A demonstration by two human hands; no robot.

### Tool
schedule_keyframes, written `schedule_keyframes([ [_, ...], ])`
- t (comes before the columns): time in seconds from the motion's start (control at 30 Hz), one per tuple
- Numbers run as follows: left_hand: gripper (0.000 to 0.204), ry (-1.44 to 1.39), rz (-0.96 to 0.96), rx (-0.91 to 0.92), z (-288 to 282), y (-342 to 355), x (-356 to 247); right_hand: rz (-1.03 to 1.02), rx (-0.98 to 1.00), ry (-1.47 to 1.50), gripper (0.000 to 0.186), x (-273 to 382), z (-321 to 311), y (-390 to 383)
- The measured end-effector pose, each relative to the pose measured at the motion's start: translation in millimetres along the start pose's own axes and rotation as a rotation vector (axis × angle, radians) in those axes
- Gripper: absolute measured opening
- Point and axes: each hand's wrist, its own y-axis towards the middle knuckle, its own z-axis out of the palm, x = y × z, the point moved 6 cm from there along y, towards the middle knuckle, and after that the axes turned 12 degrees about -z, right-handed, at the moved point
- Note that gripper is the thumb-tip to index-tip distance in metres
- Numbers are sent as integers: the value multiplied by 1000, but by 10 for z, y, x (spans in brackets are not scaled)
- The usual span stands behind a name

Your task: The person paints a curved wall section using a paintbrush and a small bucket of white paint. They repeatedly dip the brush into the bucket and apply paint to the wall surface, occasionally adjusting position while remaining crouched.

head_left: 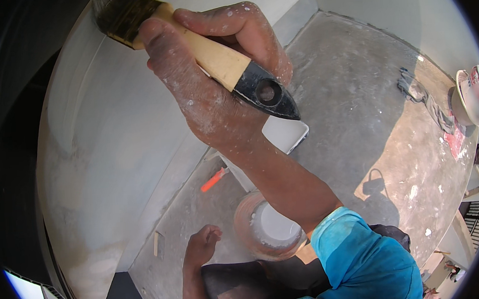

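My right hand (215, 73), speckled with pale paint, grips a flat paintbrush (216, 59) with a pale wooden handle and a black tip. Its bristles (122, 19) are against the pale wall (90, 160) at the upper left. My left hand (200, 244) is low beside my dark-clothed leg, fingers curled with nothing visible in them. Below my right arm, a round tub (271, 225) of white paint sits on the concrete floor (342, 103). A white tray (283, 132) and an orange-handled tool (213, 180) lie near the wall's base, partly hidden.
At the right, a pale bucket (466, 97) stands near a crumpled grey cloth (421, 92) and a pink-red bag (454, 140). A thin pale piece (157, 244) lies by the wall at the lower left. A dark grille (477, 219) shows at the right rim.
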Motion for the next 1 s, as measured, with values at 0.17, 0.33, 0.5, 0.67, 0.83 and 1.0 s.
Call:
schedule_keyframes([
  [0.17, 24, -13, -11, 2, 5, 2, 10, -98, 1, -14, 21, 6, 30, -48],
  [0.33, 24, -28, -28, 8, 11, 6, 27, -107, 69, -59, 22, 26, 55, -116],
  [0.5, 24, -33, -2, 8, 12, 5, 28, -121, 135, -88, 24, 48, 101, -162],
  [0.67, 23, -22, -23, 4, 16, 13, 51, -137, 133, -89, 25, 49, 168, -247],
  [0.83, 23, -17, -6, 2, 22, 25, 49, -164, 126, -94, 25, 47, 221, -300],
  [1.0, 23, -28, -24, -4, 28, 28, 75, -179, 122, -96, 26, 59, 242, -361],
])
